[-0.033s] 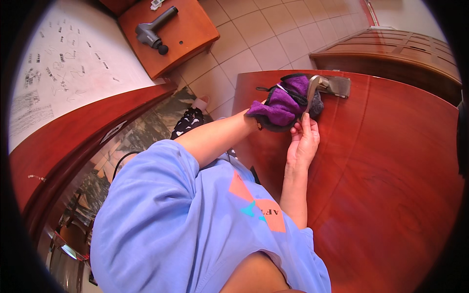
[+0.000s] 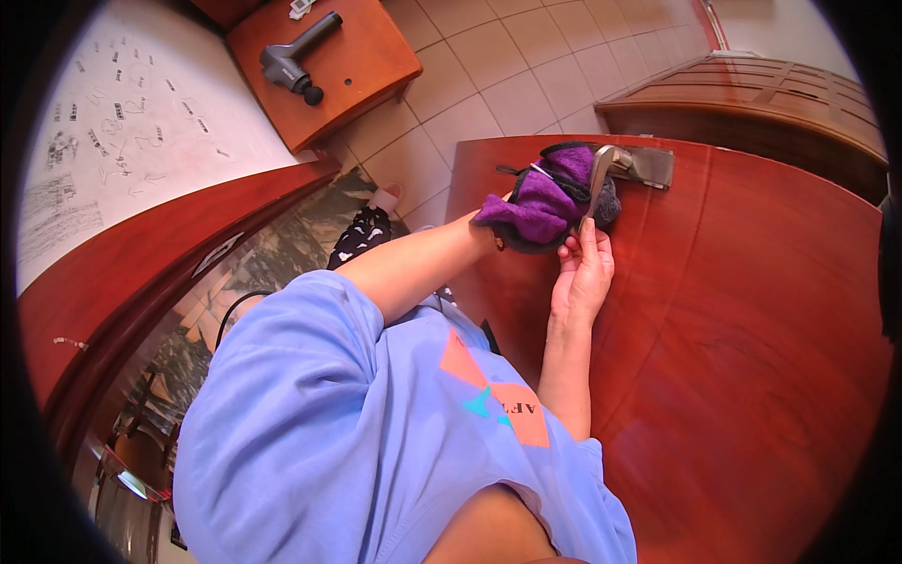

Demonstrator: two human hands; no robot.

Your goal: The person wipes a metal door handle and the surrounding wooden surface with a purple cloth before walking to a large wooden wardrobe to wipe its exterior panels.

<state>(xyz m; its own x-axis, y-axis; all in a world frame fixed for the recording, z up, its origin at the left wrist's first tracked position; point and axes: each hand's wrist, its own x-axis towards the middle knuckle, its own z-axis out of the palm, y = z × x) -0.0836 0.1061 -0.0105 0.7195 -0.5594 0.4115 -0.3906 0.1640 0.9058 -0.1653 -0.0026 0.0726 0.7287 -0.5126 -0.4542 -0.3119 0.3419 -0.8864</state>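
A purple cloth with black edging [image 2: 537,207] is bunched over and around my left hand [image 2: 492,232], hiding most of its fingers. The cloth presses against the curved metal door handle [image 2: 599,174], and its dark grey underside shows on the handle's far side. My right hand [image 2: 584,274] pinches the free end of that handle between its fingertips, the other fingers curled. The handle's square metal mounting plate [image 2: 650,167] is fixed near the far edge of the red-brown wooden door [image 2: 742,320].
To the left, a grey massage gun [image 2: 299,61] lies on a small orange-brown wooden table [image 2: 352,42]. Beside it is a white surface covered with scribbles [image 2: 141,122]. Tiled floor [image 2: 507,61] stretches beyond the door. A slatted wooden piece of furniture [image 2: 742,99] stands at the far right.
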